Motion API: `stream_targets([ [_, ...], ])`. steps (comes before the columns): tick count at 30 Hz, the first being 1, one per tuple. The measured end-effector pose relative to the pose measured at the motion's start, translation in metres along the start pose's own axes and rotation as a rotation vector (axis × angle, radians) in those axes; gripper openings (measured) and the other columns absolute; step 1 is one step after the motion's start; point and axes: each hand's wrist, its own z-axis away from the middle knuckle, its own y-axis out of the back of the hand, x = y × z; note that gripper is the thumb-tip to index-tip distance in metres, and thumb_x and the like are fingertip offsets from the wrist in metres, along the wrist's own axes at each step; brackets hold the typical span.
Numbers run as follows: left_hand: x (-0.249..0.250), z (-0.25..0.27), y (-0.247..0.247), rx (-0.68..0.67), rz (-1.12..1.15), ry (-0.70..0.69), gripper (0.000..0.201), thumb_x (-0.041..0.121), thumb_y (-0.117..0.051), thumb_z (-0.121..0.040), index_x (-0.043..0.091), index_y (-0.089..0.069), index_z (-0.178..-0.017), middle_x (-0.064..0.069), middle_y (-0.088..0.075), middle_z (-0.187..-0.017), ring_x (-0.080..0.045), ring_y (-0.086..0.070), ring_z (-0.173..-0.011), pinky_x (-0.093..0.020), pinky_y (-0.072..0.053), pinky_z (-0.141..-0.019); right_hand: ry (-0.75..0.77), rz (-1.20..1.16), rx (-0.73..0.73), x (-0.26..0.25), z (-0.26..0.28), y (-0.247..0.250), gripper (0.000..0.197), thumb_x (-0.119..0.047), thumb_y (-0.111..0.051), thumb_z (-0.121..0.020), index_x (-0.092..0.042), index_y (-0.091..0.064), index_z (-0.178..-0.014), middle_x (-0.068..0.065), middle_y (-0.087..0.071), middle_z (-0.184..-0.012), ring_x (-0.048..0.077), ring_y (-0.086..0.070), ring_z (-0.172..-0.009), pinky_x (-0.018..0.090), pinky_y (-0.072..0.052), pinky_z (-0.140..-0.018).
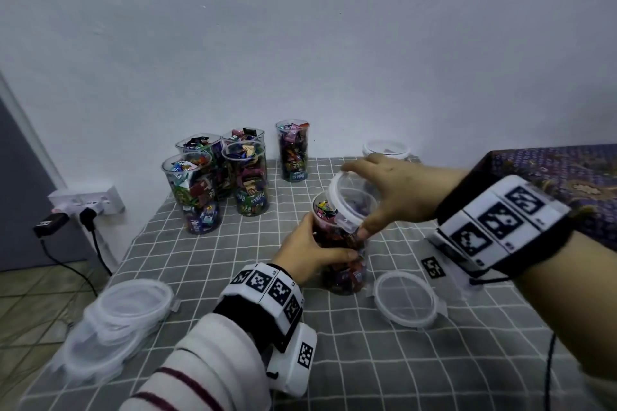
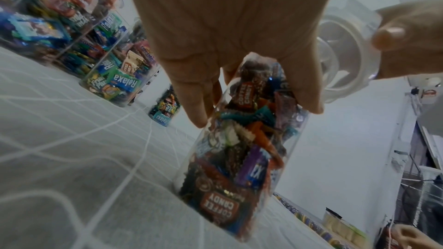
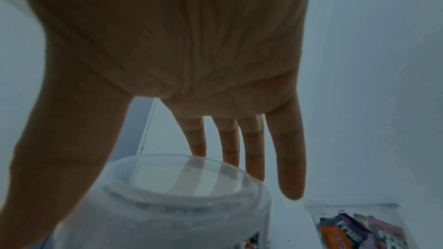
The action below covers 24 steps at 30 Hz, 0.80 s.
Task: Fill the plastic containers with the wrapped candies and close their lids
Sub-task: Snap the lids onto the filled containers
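Left hand (image 1: 310,252) gripping candy container (image 1: 344,264), right hand (image 1: 394,192) tilting lid (image 1: 350,202) (spare lid (image 1: 405,299) beside)

"Relaxa" on green candy wrapper (image 2: 124,83), "COFFEE CANDY" on brown wrapper (image 2: 220,205), "Relaxa" wrappers in far containers (image 1: 251,177)

1. Setting: a domestic room, most likely a home.
2. Work surface: a grey checked cloth (image 1: 213,264) laid over a soft, padded surface set against a plain white wall (image 1: 300,27).
3. Wall socket (image 1: 87,201) low on the left, with chargers plugged in.
4. Tiled floor (image 1: 30,307); purple patterned fabric (image 1: 564,177) at right.
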Motion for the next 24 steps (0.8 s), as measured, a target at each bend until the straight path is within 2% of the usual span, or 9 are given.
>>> stream_targets([
  [5, -0.001, -0.002, 0.001, -0.016, -0.014, 0.023, 0.088, 0.042, -0.088, -0.035, 0.034, -0.051, -0.114, 0.007, -0.064, -0.118, -0.012, -0.059, -0.113, -0.042, -0.045, -0.102, -0.026, 0.033, -0.061, -0.009, -0.015, 0.000, 0.101, -0.044, -0.077, -0.070, -0.025, -0.017, -0.149, 0.005, -0.029, -0.147, 0.024, -0.033, -0.133, 0.036, -0.038, -0.101],
  [7, -0.002, -0.002, 0.002, -0.017, -0.021, 0.024, 0.086, 0.045, -0.087, -0.035, 0.037, -0.050, -0.111, 0.008, -0.063, -0.119, -0.013, -0.058, -0.114, -0.042, -0.044, -0.102, -0.033, 0.036, -0.092, -0.010, -0.018, 0.001, 0.100, -0.044, -0.076, -0.071, -0.025, -0.017, -0.149, 0.004, -0.026, -0.149, 0.024, -0.030, -0.135, 0.036, -0.038, -0.101],
  [9, -0.002, -0.002, 0.002, -0.020, -0.023, 0.020, 0.083, 0.045, -0.087, -0.035, 0.038, -0.050, -0.109, 0.008, -0.063, -0.120, -0.013, -0.057, -0.114, -0.041, -0.044, -0.102, -0.036, 0.024, -0.111, -0.011, -0.019, 0.002, 0.096, -0.042, -0.075, -0.073, -0.025, -0.018, -0.149, 0.003, -0.026, -0.149, 0.023, -0.030, -0.135, 0.032, -0.040, -0.096],
  [11, -0.002, -0.002, 0.002, -0.019, -0.016, 0.022, 0.081, 0.044, -0.086, -0.035, 0.038, -0.051, -0.108, 0.009, -0.063, -0.119, -0.012, -0.057, -0.114, -0.041, -0.044, -0.102, -0.037, 0.026, -0.119, -0.012, -0.019, 0.002, 0.092, -0.041, -0.074, -0.075, -0.024, -0.021, -0.148, 0.004, -0.027, -0.149, 0.024, -0.032, -0.134, 0.029, -0.040, -0.091],
  [15, -0.001, -0.001, 0.002, -0.028, 0.003, 0.017, 0.080, 0.040, -0.087, -0.038, 0.038, -0.051, -0.108, 0.007, -0.063, -0.120, -0.012, -0.058, -0.113, -0.040, -0.044, -0.103, -0.041, 0.025, -0.126, -0.013, -0.019, 0.003, 0.088, -0.039, -0.074, -0.076, -0.025, -0.024, -0.147, 0.005, -0.026, -0.150, 0.024, -0.032, -0.134, 0.030, -0.041, -0.089],
  [17, 0.000, 0.000, 0.001, -0.027, 0.002, 0.013, 0.073, 0.032, -0.087, -0.043, 0.037, -0.050, -0.106, 0.007, -0.063, -0.119, -0.010, -0.058, -0.112, -0.039, -0.044, -0.103, -0.043, 0.000, -0.128, -0.015, -0.019, 0.003, 0.086, -0.036, -0.075, -0.076, -0.025, -0.027, -0.147, 0.005, -0.029, -0.149, 0.024, -0.036, -0.131, 0.028, -0.041, -0.084],
  [19, 0.001, 0.001, 0.002, -0.030, 0.003, 0.011, 0.072, 0.032, -0.086, -0.043, 0.036, -0.050, -0.105, 0.007, -0.063, -0.118, -0.010, -0.059, -0.111, -0.039, -0.044, -0.103, -0.042, -0.033, -0.114, -0.015, -0.019, 0.003, 0.085, -0.034, -0.076, -0.075, -0.025, -0.028, -0.146, 0.004, -0.030, -0.147, 0.024, -0.039, -0.128, 0.027, -0.040, -0.080],
  [21, 0.001, 0.001, 0.001, -0.043, 0.019, 0.013, 0.076, 0.035, -0.087, -0.039, 0.035, -0.051, -0.106, 0.006, -0.064, -0.118, -0.011, -0.059, -0.111, -0.040, -0.045, -0.102, -0.043, -0.049, -0.090, -0.014, -0.019, 0.004, 0.085, -0.035, -0.076, -0.075, -0.027, -0.029, -0.145, 0.004, -0.029, -0.146, 0.024, -0.041, -0.127, 0.026, -0.040, -0.079],
  [24, 0.001, 0.000, 0.002, -0.047, 0.029, 0.017, 0.071, 0.028, -0.086, -0.043, 0.034, -0.050, -0.105, 0.006, -0.063, -0.118, -0.010, -0.059, -0.110, -0.039, -0.045, -0.102, -0.048, -0.069, -0.077, -0.014, -0.018, 0.006, 0.082, -0.036, -0.075, -0.075, -0.027, -0.031, -0.144, 0.003, -0.029, -0.144, 0.024, -0.045, -0.123, 0.027, -0.042, -0.079],
])
